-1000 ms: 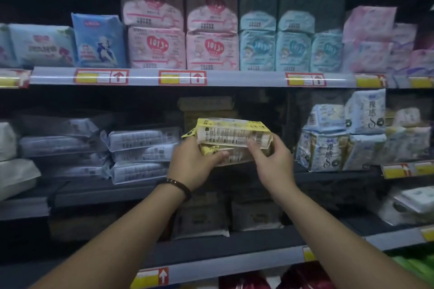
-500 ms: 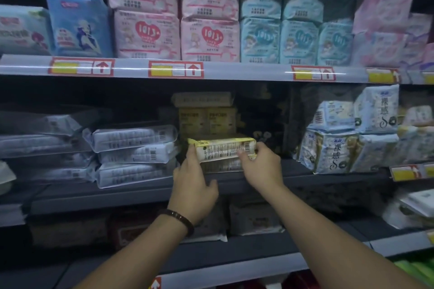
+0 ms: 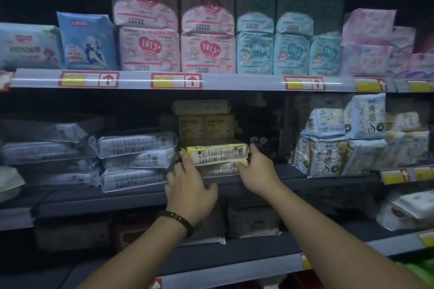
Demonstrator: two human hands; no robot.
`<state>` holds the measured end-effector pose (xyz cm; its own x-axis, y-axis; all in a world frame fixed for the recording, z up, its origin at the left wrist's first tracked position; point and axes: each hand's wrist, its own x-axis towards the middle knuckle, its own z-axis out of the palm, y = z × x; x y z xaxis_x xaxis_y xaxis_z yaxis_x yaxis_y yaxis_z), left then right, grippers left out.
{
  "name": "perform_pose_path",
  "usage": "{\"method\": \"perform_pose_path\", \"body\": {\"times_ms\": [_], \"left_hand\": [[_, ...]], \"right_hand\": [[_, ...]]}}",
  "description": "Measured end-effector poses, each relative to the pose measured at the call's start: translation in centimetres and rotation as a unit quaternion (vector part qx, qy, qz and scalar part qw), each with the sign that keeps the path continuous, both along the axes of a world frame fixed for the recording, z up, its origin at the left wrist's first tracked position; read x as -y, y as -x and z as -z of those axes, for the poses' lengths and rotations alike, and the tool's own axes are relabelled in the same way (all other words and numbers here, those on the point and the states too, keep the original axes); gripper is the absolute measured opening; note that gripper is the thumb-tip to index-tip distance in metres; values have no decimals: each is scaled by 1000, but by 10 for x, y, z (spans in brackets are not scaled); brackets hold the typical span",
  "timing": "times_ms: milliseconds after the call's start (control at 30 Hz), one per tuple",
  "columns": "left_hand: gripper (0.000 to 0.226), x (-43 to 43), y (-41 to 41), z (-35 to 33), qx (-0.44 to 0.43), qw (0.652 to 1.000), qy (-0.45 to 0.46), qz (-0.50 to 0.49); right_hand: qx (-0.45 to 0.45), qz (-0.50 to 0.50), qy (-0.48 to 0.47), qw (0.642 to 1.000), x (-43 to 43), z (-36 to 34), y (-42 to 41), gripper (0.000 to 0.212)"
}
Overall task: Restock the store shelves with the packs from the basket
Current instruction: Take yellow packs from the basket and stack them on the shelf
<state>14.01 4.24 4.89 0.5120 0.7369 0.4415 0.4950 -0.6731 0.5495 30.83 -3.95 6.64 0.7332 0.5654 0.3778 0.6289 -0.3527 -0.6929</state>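
Note:
Two yellow packs lie stacked on the middle shelf (image 3: 141, 197), the upper yellow pack (image 3: 218, 153) resting on the lower yellow pack (image 3: 217, 169). My left hand (image 3: 190, 191), with a dark bracelet on the wrist, has its fingers spread; only the fingertips touch the left end of the upper pack, and the thumb is off it. My right hand (image 3: 257, 171) holds the right end, thumb on the top corner and fingers at the front below. More yellow packs (image 3: 206, 124) stand behind in the shadow. The basket is out of view.
White flat packs (image 3: 136, 145) are piled just left of the yellow ones. Blue-white packs (image 3: 326, 155) stand to the right, past a dark gap (image 3: 263, 134). Pink and teal packs (image 3: 207, 51) fill the upper shelf. Grey packs (image 3: 253, 220) lie on the shelf below.
The yellow packs went from held in front of the shelf to lying deeper on the middle shelf. Both hands followed them in, and the left hand loosened to fingertips.

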Motion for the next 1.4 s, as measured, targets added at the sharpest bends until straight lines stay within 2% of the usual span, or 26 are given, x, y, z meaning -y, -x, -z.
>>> {"method": "perform_pose_path", "body": {"times_ms": [33, 67, 167, 200, 267, 333, 467, 533, 567, 633, 667, 733, 800, 933, 1000, 1067, 1133, 1200, 1300, 1400], "left_hand": [[109, 3, 9, 2, 16, 1000, -11, 15], [105, 7, 20, 5, 34, 998, -29, 35], [71, 22, 58, 28, 58, 989, -78, 113], [51, 27, 71, 41, 39, 986, -88, 138], [16, 37, 94, 70, -30, 980, -86, 176], [7, 44, 113, 103, -101, 974, -45, 198], [16, 55, 149, 194, -270, 934, 31, 233], [29, 57, 166, 247, -344, 909, 61, 228], [34, 60, 170, 264, -395, 885, 64, 237], [38, 66, 171, 280, -485, 826, 86, 274], [38, 69, 169, 282, -492, 815, 106, 288], [40, 74, 163, 281, -472, 820, 132, 294], [47, 70, 160, 289, -474, 823, 114, 291], [48, 51, 156, 306, -553, 780, 114, 270], [48, 47, 153, 309, -562, 775, 116, 266], [50, 45, 147, 317, -567, 771, 117, 265], [58, 47, 146, 330, -582, 760, 122, 262], [69, 55, 149, 349, -607, 735, 129, 273], [80, 71, 153, 373, -644, 703, 127, 275], [66, 83, 155, 393, -644, 704, 141, 264]], "right_hand": [[10, 9, -19, 1000, 11, 1, 10, 64], [18, 14, -43, 999, 23, 4, 21, 57], [25, -14, -78, 997, 62, 28, 58, 16], [18, -33, -77, 996, 74, 43, 69, 9], [7, -72, -59, 996, 92, 76, 90, 10], [-14, -101, -31, 994, 105, 115, 108, 15], [-62, -108, 52, 991, 132, 223, 135, 20], [-83, -109, 161, 977, 145, 281, 146, 15], [-95, -119, 232, 961, 147, 301, 151, 11], [-116, -139, 321, 930, 145, 331, 156, 15], [-126, -144, 351, 917, 144, 342, 159, 21], [-119, -146, 434, 881, 144, 361, 163, 41], [-102, -152, 502, 845, 142, 384, 164, 63], [-87, -158, 571, 801, 131, 433, 174, 103], [-70, -173, 610, 770, 130, 451, 179, 124], [-52, -176, 643, 744, 131, 461, 180, 133], [-28, -164, 651, 740, 129, 461, 182, 132], [-10, -152, 636, 756, 129, 460, 182, 123], [-32, -138, 642, 753, 134, 461, 179, 109], [-74, -117, 608, 782, 142, 458, 175, 97]]}}
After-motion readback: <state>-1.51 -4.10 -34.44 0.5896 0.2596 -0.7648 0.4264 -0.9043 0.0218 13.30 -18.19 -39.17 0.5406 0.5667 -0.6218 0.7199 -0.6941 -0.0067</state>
